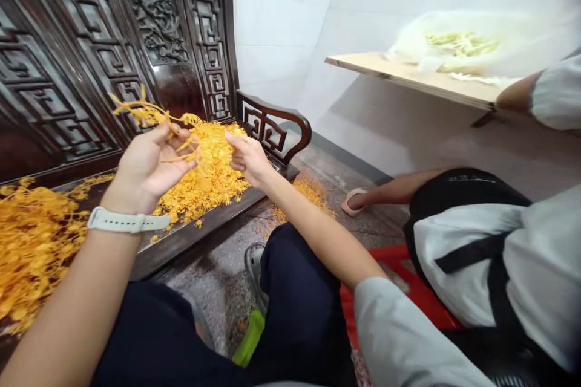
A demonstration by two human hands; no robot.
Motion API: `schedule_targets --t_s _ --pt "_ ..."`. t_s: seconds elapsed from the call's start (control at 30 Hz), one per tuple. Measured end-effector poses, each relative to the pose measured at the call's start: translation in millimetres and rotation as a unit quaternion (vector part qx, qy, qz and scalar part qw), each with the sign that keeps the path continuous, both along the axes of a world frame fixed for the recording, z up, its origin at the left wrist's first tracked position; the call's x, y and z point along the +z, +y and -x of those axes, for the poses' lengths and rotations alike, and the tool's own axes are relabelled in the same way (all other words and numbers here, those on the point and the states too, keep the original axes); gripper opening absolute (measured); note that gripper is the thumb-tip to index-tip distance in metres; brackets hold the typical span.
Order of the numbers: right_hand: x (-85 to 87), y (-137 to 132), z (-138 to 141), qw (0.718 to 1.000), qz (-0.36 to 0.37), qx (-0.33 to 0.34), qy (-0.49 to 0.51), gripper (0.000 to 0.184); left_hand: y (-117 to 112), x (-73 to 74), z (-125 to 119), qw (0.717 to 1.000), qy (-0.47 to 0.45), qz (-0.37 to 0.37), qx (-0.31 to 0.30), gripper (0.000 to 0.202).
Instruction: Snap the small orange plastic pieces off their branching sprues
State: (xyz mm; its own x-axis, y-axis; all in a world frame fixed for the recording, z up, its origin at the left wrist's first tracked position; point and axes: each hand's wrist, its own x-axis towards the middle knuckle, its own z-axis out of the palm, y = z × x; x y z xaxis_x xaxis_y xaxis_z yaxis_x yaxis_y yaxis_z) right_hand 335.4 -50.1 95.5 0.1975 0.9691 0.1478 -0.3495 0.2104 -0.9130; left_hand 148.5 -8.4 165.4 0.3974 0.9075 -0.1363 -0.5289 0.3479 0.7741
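Observation:
My left hand (147, 163), with a white watch band on the wrist, is curled around a bunch of thin orange-yellow strands (145, 113) that stick up and out to the left. My right hand (247, 157) pinches the other end of some strands just right of it. Both hands hover above a heap of the same orange strands (206, 184) lying on the dark carved wooden bench (190, 236). A second, bigger heap (31, 242) lies on the bench at the far left.
Another person in a grey top and black shorts (481, 242) sits close on my right on a red stool (399, 290). A wooden board (408, 75) holding a bag of pale strands (458, 42) stands by the white tiled wall. Orange bits litter the floor (313, 190).

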Motion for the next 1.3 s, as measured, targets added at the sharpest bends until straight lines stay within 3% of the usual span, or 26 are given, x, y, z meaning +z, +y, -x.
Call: schedule_targets --t_s 0.13,0.23,0.33,0.43,0.53,0.63,0.77,0.87,1.03,1.3 --pt "-19.0 16 -19 0.994 -0.03 -0.069 -0.081 0.053 15 -36.9 -3 0.99 0.064 0.064 -0.108 0.039" --pt "-20.3 23 -26 0.994 -0.017 -0.017 -0.106 0.051 24 -64.4 -1 0.972 0.112 0.046 -0.202 0.051" --pt "-22.7 27 -28 0.991 0.01 0.05 -0.124 0.049 34 -93.7 -2 0.934 0.194 -0.038 -0.296 0.038" --pt "-34.7 21 -27 0.985 0.013 0.075 -0.155 0.046 32 -120.6 -7 0.9 0.293 -0.098 -0.307 0.02" --pt "-48.5 7 -23 0.984 0.085 0.08 -0.132 0.045 14 -136.3 -16 0.873 0.373 -0.133 -0.285 0.034" --pt "-56.1 -2 -22 0.979 0.167 0.076 -0.083 0.046 0 -141.4 -25 0.844 0.355 -0.226 -0.333 0.033" --pt "-59.7 -4 -25 0.974 0.196 0.098 -0.064 0.047 -7 -139.8 -22 0.794 0.352 -0.286 -0.404 0.038" --pt "-58.2 -5 -30 0.967 0.207 0.141 -0.057 0.049 -13 -134.2 -11 0.773 0.396 -0.328 -0.372 0.037" --pt "-45.4 -10 -33 0.956 0.214 0.2 -0.031 0.051 -18 -125.9 -1 0.712 0.441 -0.458 -0.298 0.04" --pt "-36.5 -15 -36 0.964 0.217 0.142 -0.059 0.047 -8 -124.0 5 0.703 0.414 -0.501 -0.289 0.04"
